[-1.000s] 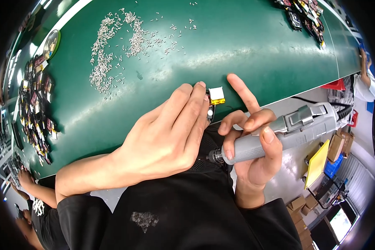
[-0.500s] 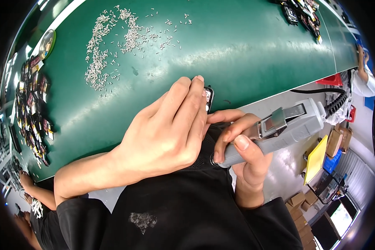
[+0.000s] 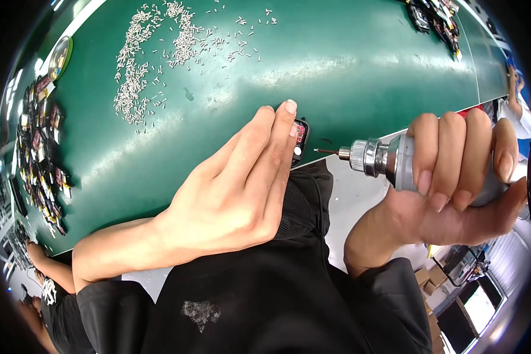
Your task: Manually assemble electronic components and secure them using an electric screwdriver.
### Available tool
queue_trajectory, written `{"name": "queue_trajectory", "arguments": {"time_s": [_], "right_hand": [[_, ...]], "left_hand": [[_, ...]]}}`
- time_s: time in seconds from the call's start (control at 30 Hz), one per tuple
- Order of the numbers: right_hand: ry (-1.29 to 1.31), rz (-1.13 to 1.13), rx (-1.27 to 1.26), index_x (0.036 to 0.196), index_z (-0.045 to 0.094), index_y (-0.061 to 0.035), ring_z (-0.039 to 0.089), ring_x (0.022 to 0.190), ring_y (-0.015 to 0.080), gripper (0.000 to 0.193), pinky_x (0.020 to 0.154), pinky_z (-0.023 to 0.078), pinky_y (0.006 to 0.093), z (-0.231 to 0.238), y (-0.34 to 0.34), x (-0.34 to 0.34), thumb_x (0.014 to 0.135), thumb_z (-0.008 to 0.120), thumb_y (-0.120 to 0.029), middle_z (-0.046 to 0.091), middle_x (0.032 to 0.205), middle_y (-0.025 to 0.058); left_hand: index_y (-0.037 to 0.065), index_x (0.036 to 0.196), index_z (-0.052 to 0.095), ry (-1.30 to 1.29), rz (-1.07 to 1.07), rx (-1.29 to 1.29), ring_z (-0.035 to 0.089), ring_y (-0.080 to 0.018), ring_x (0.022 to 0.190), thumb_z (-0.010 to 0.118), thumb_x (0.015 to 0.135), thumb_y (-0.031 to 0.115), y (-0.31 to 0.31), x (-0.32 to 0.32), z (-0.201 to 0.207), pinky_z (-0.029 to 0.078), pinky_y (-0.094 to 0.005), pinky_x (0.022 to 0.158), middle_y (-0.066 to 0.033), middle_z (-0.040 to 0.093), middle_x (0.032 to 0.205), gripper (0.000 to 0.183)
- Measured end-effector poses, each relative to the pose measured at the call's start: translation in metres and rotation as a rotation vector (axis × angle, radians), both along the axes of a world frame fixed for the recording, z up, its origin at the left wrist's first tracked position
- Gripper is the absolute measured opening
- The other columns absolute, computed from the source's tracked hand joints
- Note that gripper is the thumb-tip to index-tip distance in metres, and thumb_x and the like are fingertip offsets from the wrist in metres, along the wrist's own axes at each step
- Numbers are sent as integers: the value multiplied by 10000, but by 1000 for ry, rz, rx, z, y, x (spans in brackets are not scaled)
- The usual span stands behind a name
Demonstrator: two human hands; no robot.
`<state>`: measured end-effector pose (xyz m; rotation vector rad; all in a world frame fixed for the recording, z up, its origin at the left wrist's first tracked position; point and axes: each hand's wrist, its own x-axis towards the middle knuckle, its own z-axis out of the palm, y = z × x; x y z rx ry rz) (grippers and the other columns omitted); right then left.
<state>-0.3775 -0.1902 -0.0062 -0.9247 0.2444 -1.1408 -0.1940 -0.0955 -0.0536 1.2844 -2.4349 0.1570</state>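
Observation:
My left hand is closed on a small black device at the near edge of the table, its fingers covering most of it. The visible end of the device shows a red inside part and a white round spot. An electric screwdriver, grey with a silver chuck, is in the grip of my right hand, with the fingers wrapped round its body. Its thin bit points left towards the device, with a gap between them. Beyond my left hand, many small silver screws lie scattered on the table.
The green table carries a heap of black devices with wires at the left and another heap at the far right. A round green-rimmed dish stands far left. Other people's arms show at left and right.
My right hand has turned the screwdriver, so its bit now points left at the device; before, its body slanted up to the right. My left hand stays on the device.

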Motion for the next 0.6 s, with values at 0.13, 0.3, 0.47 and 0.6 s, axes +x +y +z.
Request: {"name": "queue_trajectory", "arguments": {"time_s": [0.13, 0.3, 0.47, 0.6], "right_hand": [[113, -6, -36, 858, 568, -80, 408, 437, 98, 276, 480, 371, 256, -4, -9, 8, 900, 525, -350, 415, 534, -21], [146, 25, -29, 852, 572, -83, 397, 440, 95, 298, 480, 361, 256, -11, -13, 13, 918, 487, -362, 405, 529, -28], [187, 45, -36, 851, 557, -91, 386, 441, 90, 289, 485, 355, 255, -11, -15, 12, 923, 474, -359, 406, 537, -33], [188, 117, -148, 876, 539, -111, 380, 447, 81, 285, 501, 363, 256, -15, -22, 10, 945, 451, -373, 410, 555, -33]], "left_hand": [[-189, 912, 612, 22, 10, -3, 620, -348, 893, 611, 640, -83, 0, -1, -1, 552, -360, 739, -289, 615, 1059, 291], [-179, 914, 622, 4, 7, 40, 622, -347, 907, 604, 666, -58, 0, 2, 1, 551, -358, 767, -285, 616, 1064, 276], [-178, 918, 625, -25, -12, 73, 614, -347, 925, 625, 663, -7, 0, 2, 5, 548, -359, 773, -287, 614, 1066, 308], [-176, 914, 625, -54, -17, 43, 607, -345, 928, 627, 626, 18, 2, 1, 4, 548, -354, 770, -289, 612, 1067, 347]]}}
